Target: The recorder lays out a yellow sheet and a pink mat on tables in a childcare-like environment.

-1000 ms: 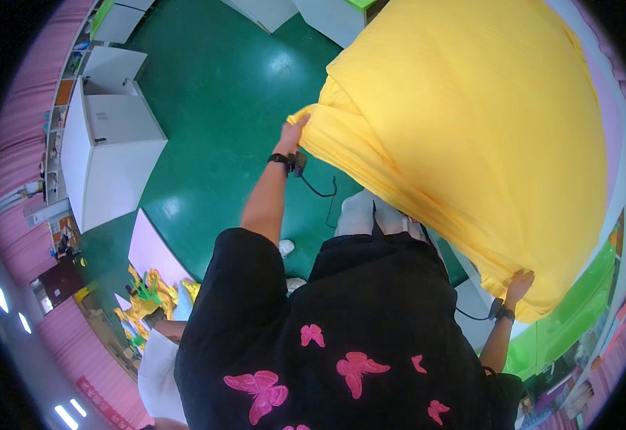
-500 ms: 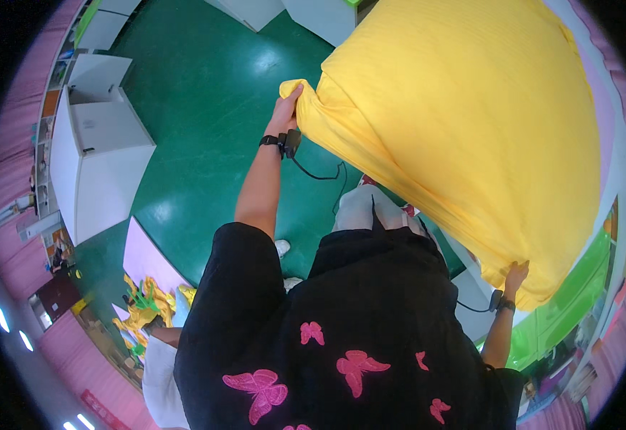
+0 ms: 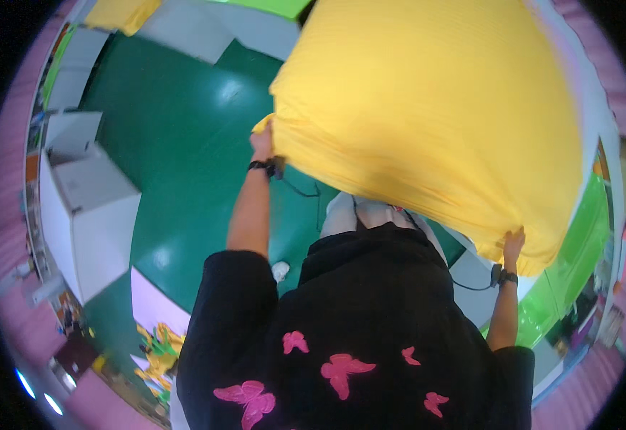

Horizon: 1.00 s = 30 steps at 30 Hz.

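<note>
A large yellow cloth (image 3: 428, 107) lies spread over a broad flat top, its near edge drawn up in front of me. My left hand (image 3: 263, 141) is closed on the cloth's near left corner, where a small end sticks out past the fingers. At the near right, my right hand (image 3: 514, 246) grips the edge, and creases run out from it. Both wrists wear dark straps with small black devices and cables. What lies under the cloth is hidden, apart from a pale rim along the right side.
Green floor (image 3: 184, 143) stretches to the left. White cabinets (image 3: 101, 222) stand there, with a pink-lilac panel (image 3: 154, 304) and a yellow-green heap (image 3: 159, 351) nearer. A glossy green surface (image 3: 571, 258) borders the right. Another yellow cloth (image 3: 123, 14) shows at the far left.
The view has shifted. My left hand has come lower and nearer to the table's side with its corner, and the cloth's near edge hangs flatter. Both hands keep their hold.
</note>
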Each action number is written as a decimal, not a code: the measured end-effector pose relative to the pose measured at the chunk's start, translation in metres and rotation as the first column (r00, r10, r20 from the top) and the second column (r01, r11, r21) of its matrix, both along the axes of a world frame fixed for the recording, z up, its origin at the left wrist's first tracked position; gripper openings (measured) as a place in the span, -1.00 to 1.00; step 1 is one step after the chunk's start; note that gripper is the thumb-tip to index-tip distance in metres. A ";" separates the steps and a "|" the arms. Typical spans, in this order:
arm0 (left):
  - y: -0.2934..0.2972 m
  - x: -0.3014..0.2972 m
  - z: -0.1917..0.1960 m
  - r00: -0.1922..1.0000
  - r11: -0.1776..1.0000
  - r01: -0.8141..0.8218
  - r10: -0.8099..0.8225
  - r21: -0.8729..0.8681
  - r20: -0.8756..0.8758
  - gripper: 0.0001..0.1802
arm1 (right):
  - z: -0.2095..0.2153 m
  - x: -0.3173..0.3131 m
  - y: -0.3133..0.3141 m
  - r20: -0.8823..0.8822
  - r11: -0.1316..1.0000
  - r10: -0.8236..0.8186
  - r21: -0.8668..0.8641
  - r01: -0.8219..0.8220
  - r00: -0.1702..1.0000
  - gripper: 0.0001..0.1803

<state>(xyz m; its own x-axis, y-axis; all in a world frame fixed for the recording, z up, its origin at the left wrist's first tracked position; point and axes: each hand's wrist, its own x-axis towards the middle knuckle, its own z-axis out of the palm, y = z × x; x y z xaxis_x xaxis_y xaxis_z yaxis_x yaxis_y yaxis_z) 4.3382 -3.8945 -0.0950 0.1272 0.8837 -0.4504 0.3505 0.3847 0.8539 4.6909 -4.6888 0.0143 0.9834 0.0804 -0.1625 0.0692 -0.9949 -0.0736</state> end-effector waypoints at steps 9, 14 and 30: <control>-0.095 -0.028 0.106 0.952 0.905 -0.225 0.283 -0.360 0.116 -0.25 | 0.033 -0.018 -0.037 0.116 0.932 -0.316 0.225 0.285 0.942 -0.41; -0.120 -0.062 0.079 0.988 0.982 -0.076 0.097 -0.171 0.119 -0.47 | 0.036 0.011 -0.060 0.363 0.897 -0.434 0.261 0.357 0.825 -0.26; -0.185 -0.010 0.138 0.951 0.907 0.142 -0.013 -0.396 0.310 -0.48 | 0.013 0.139 -0.175 0.097 0.638 -0.752 0.353 0.684 0.652 -0.02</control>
